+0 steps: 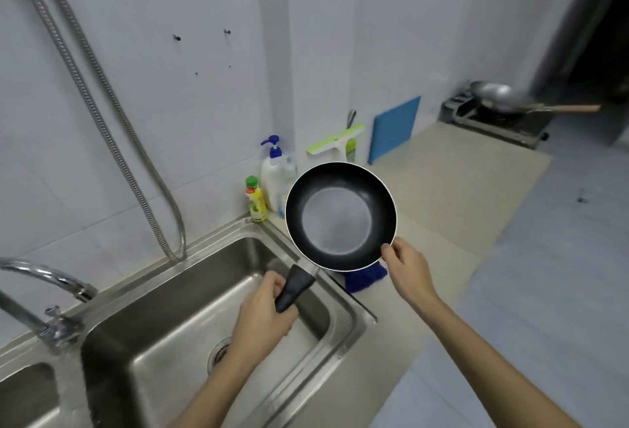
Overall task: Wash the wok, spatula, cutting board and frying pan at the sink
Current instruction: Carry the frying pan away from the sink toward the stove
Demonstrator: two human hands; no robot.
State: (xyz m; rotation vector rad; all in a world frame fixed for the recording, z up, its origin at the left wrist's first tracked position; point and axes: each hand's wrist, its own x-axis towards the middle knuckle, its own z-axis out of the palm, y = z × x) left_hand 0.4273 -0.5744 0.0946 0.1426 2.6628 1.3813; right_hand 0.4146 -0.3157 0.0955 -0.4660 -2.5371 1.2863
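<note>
Nearest to us, our left hand [262, 315] was closed around the black handle of the frying pan [341, 216], and our right hand [405, 266] pinched its rim on the near right side, so both hands carried it. The pan hung tilted, its dark inside turned toward us, above the right edge of the sink [190, 325] and partly over the counter [442, 196]. Something blue [366, 278] lay under it on the counter; we could not tell what it was. We judged the pan should go lower into the basin before the tap [47, 274] is opened, so that water would not splash outside. Behind the pan stood the soap bottles [272, 179]. Farther along the wall leaned the blue cutting board [394, 130], and at the far end the wok [500, 96] rested on the stove [493, 119].
</note>
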